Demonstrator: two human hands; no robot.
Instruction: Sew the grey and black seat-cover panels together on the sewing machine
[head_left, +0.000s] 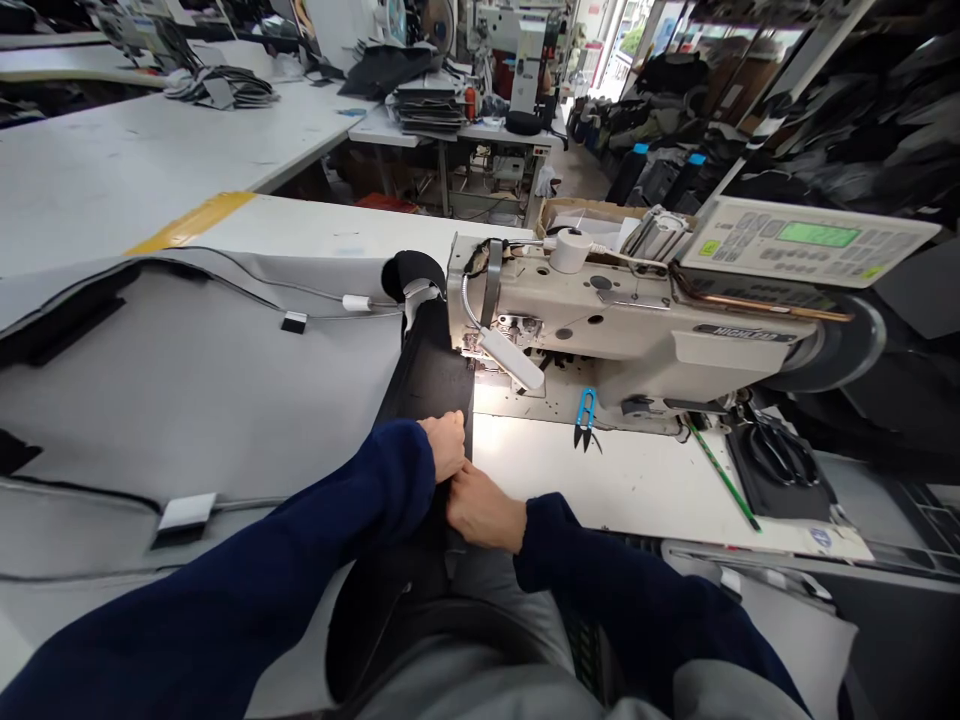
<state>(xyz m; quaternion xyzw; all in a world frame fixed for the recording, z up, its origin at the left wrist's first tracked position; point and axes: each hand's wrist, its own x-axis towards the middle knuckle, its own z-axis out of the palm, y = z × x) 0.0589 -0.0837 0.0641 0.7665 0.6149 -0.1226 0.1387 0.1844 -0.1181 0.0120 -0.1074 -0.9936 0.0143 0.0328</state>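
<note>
My left hand (445, 444) is closed on the edge of a long black fabric strip (433, 375). Just below and touching it, my right hand (484, 508) pinches the same edge, its fingertips partly hidden. The strip runs up to the needle area of a sewing machine (570, 310), where a lit lamp (511, 360) shines on the bed. Joined to the strip on the left, a large grey fabric panel (202, 390) with black edging lies spread on the table. Its lower black end hangs over my lap.
Blue thread snips (585, 418) lie on the machine bed's front edge. To the right are a green pencil-like stick (724, 475) and black-handled scissors (780, 450). A control panel (810, 238) sits above the machine. Stacked dark pieces (427, 105) rest on a table behind.
</note>
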